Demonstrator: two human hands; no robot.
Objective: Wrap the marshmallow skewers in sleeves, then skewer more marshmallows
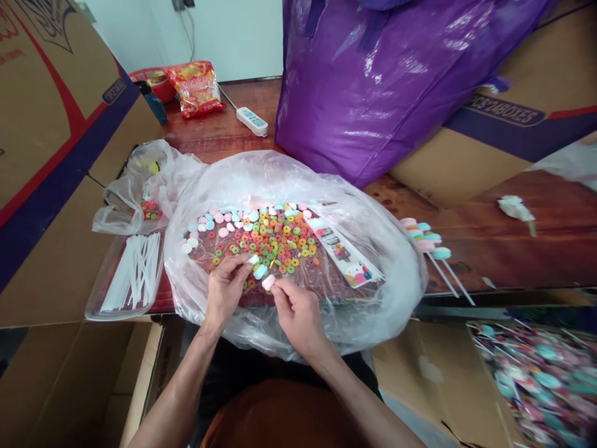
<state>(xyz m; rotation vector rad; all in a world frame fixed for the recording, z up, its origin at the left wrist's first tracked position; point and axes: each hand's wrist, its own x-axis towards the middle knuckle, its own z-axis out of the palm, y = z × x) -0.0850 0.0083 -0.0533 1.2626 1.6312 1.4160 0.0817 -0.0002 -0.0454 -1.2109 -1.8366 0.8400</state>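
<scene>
My left hand [228, 286] pinches a white marshmallow [253, 259] between thumb and fingers. Just beyond its fingertips is a blue marshmallow [260, 272]. The fingers of my right hand [298, 311] are closed on a pink marshmallow [269, 282], in line with the other two. Whether a stick joins these pieces I cannot tell. Both hands are above a large clear plastic bag [382, 261] spread on the table. On it lie many ring-shaped candies [280, 239], with loose pink, blue and white marshmallows [228, 218] behind them. Printed flat pouches [347, 255] lie to the right.
A plastic tray of white sticks [133, 270] stands at left. Finished marshmallow skewers [436, 249] lie at the table's right edge, above a carton of wrapped ones [545, 373]. A purple bag [373, 93] and cartons [56, 155] stand around. A power strip [252, 121] lies behind.
</scene>
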